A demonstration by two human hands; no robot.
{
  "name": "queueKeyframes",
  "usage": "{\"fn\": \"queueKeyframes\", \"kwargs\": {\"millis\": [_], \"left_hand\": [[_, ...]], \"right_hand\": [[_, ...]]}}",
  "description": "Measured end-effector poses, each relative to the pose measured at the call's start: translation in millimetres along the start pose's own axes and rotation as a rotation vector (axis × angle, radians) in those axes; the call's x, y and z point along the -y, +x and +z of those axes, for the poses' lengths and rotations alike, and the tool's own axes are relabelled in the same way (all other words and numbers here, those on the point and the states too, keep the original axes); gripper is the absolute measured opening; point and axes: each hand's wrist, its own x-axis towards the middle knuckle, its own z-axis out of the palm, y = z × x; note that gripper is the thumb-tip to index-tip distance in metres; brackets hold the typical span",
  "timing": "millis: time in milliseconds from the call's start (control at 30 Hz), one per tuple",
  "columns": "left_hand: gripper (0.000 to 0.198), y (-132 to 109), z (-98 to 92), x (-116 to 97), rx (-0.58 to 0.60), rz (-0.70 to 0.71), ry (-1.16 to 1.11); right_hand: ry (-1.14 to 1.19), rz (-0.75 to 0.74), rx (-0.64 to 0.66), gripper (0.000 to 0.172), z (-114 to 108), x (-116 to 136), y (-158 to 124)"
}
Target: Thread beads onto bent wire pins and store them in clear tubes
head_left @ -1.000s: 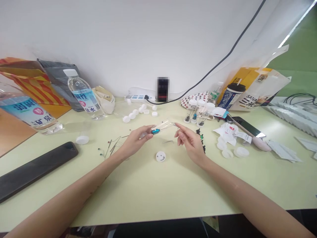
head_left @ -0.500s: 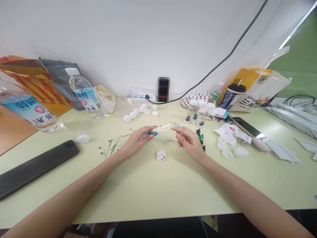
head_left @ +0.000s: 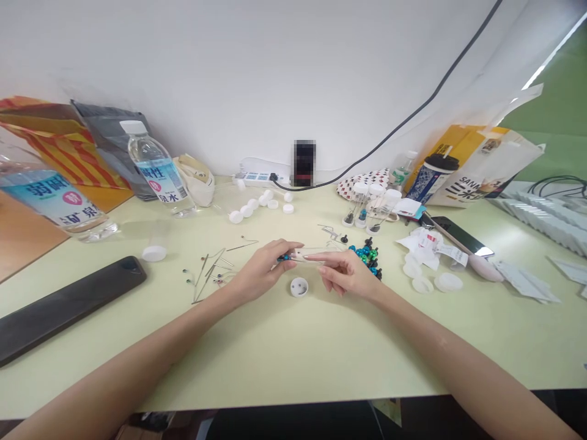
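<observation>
Right now the person is holding a clear tube [head_left: 306, 252] just above the middle of the table [head_left: 284, 360], nearly level, with both hands meeting on it. The left hand [head_left: 261, 270] is pinching the tube's left end between thumb and fingertips, closed tight on it, and a few blue beads [head_left: 285, 258] are showing inside the tube at that end. The right hand [head_left: 349, 276] is lying against the other end. Its forefinger is stretching out along the tube and touching it, and the remaining fingers are curling loosely inward. Whether the thumb is gripping from underneath cannot be told.

A small white cap [head_left: 299, 286] is sitting on the table just below the tube, between the two hands. A little heap of green, blue and black beads [head_left: 367, 253] is lying just beside the right hand, toward the far edge. Thin metal pins [head_left: 211, 269] are lying scattered near the left hand.

Toward the far edge, loose white lids [head_left: 257, 205] are lying in a row, and a few capped tubes [head_left: 367, 209] are standing upright. A water bottle [head_left: 156, 172] is standing near the far left corner. A long black slab [head_left: 68, 305] is lying along the left edge, with another white lid [head_left: 155, 252] just beyond it. A phone [head_left: 461, 237] and paper scraps [head_left: 426, 244] are lying toward the right edge.
</observation>
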Motion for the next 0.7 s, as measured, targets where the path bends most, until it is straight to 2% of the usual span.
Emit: {"fn": "queueKeyframes", "kwargs": {"millis": [100, 200, 267, 333, 400, 467, 533, 700], "left_hand": [[0.030, 1, -1.2, 2, -0.059, -0.059, -0.089], [0.029, 4, -5.1, 9, -0.165, -0.163, -0.364], [0.028, 5, -7.6, 13, -0.218, -0.218, -0.610], [0.027, 6, -8.9, 16, -0.243, -0.260, -0.814], [0.027, 6, -8.5, 18, -0.258, -0.299, -0.935], [0.030, 6, -6.9, 20, -0.268, -0.332, -0.974], [0.035, 6, -4.9, 23, -0.285, -0.361, -0.945], [0.038, 6, -1.9, 26, -0.283, -0.350, -0.815]], "right_hand": [[0.006, -0.055, -0.112, 0.050, 3, 4, 0], [0.058, -0.110, -0.388, 0.054, 0, 6, 2], [-0.021, -0.116, -0.573, 0.046, -7, 4, 4], [-0.255, -0.078, -0.678, 0.034, -16, 0, 6], [-0.623, -0.009, -0.656, 0.026, -24, -5, 8], [-0.917, 0.038, -0.580, 0.024, -28, -10, 9], [-1.055, 0.058, -0.517, 0.022, -28, -13, 9], [-1.226, 0.095, -0.388, 0.017, -19, -15, 8]]}}
